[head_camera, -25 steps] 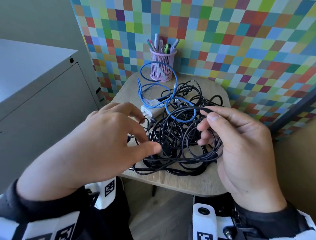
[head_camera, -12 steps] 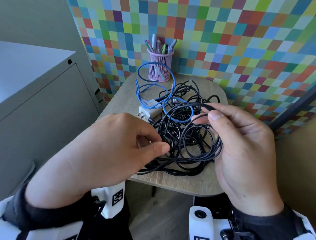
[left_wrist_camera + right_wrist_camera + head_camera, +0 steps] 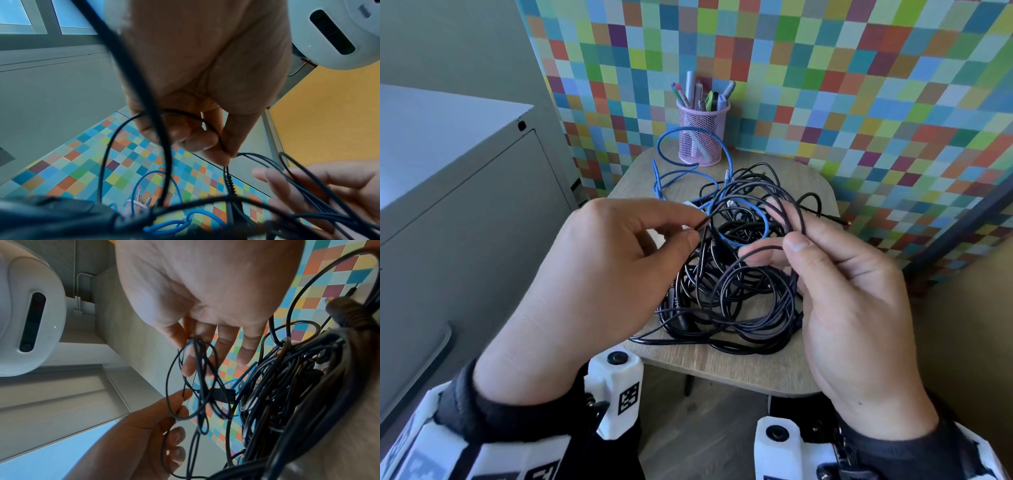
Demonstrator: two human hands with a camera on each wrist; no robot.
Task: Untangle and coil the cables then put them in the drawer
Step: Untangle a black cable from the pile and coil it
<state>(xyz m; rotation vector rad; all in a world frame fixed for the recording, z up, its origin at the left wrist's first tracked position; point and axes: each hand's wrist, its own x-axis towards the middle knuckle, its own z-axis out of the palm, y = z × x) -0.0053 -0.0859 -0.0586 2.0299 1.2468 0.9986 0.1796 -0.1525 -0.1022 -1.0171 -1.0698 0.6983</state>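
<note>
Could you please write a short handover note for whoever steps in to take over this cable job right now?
Left hand: pinches a thin black cable between thumb and fingertip.
Right hand: holds several loops of the thin black cable between thumb and fingers.
Black cable tangle and blue cable lie intertwined on the small table, before the pen cup.
Done: nothing coiled yet.
Left: free and coil every cable, then stow them in the drawer.
</note>
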